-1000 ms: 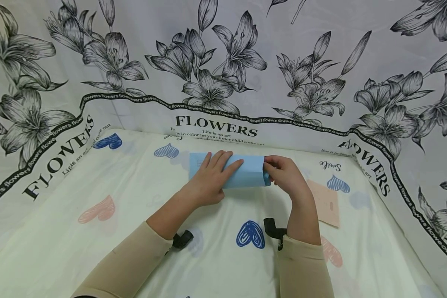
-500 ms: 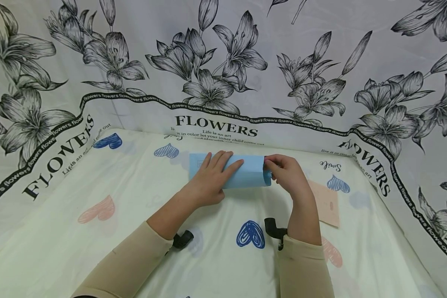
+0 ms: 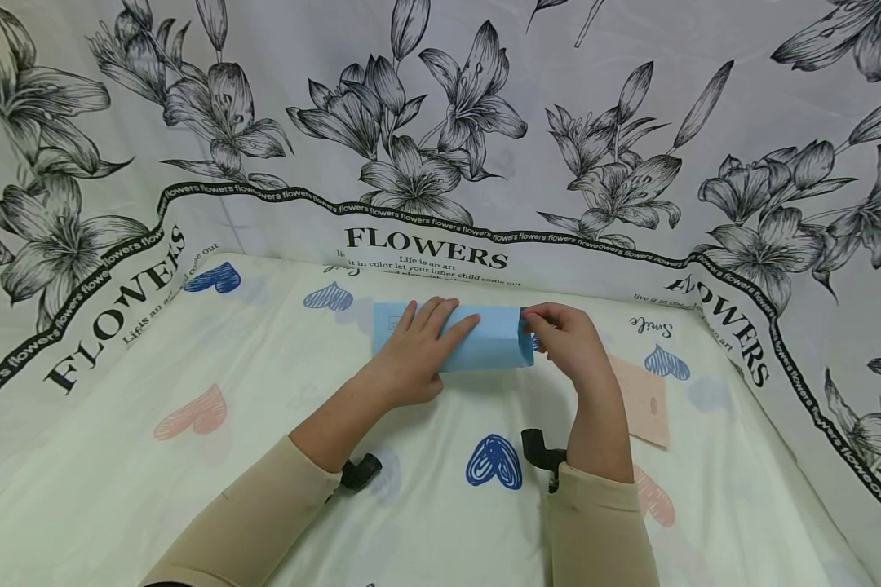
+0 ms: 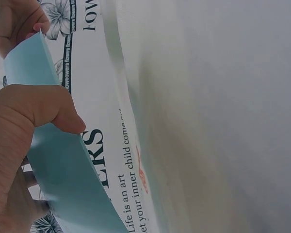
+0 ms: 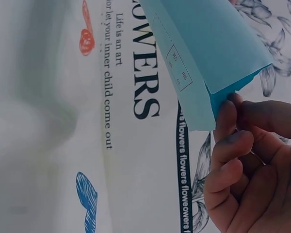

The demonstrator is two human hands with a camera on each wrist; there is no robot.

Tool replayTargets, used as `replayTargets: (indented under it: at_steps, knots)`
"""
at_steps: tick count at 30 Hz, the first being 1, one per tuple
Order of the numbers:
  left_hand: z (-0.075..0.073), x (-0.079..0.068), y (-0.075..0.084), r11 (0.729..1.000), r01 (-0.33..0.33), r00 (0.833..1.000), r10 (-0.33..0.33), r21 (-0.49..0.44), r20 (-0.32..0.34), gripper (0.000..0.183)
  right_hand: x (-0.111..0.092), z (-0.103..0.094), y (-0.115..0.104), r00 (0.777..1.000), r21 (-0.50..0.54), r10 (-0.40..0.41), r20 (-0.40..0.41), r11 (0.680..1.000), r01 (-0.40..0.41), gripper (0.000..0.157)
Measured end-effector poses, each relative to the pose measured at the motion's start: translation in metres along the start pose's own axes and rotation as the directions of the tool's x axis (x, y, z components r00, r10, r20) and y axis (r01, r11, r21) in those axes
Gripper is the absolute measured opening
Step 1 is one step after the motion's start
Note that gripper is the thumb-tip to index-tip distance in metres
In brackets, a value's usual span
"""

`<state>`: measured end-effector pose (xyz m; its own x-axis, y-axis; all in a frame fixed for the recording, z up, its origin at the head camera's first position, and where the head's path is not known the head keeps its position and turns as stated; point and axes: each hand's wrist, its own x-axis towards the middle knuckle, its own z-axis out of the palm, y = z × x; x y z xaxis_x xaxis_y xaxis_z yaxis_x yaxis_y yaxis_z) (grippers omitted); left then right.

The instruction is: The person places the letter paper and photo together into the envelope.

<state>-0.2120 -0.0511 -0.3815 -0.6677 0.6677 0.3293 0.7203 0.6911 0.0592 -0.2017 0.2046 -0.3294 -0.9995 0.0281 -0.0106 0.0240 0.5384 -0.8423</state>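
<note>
A light blue envelope (image 3: 484, 346) lies across the middle of the head view, its right end gaping. My left hand (image 3: 411, 359) holds its middle, fingers spread over the upper face. In the left wrist view, the thumb (image 4: 63, 109) of that hand bears on the other face near the edge. My right hand (image 3: 568, 342) pinches the gaping end between thumb and forefinger. Seen from the right wrist, the envelope (image 5: 208, 43) has a small printed box by one edge, and the right hand's fingertips (image 5: 228, 114) are at its mouth. The envelope's inside is mostly hidden.
A pink piece of paper (image 3: 642, 399) with a small slot-like mark lies right of the envelope, partly behind my right forearm. A white cloth (image 3: 264, 391) with printed hearts covers the surface. Behind rises a flower-printed curtain (image 3: 470, 163).
The envelope's right end gapes a little wider, and my right hand has shifted slightly. The left hand stays in place.
</note>
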Motion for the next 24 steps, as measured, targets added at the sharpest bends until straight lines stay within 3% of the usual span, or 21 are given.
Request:
replayTargets:
  at_steps: [24]
  knots:
    - [0.0029, -0.0008, -0.0006, 1.0, 0.012, 1.0, -0.012, 0.012, 0.003, 0.098, 0.0019, 0.0, 0.0071, 0.994, -0.079, 0.036, -0.107, 0.996, -0.044, 0.031]
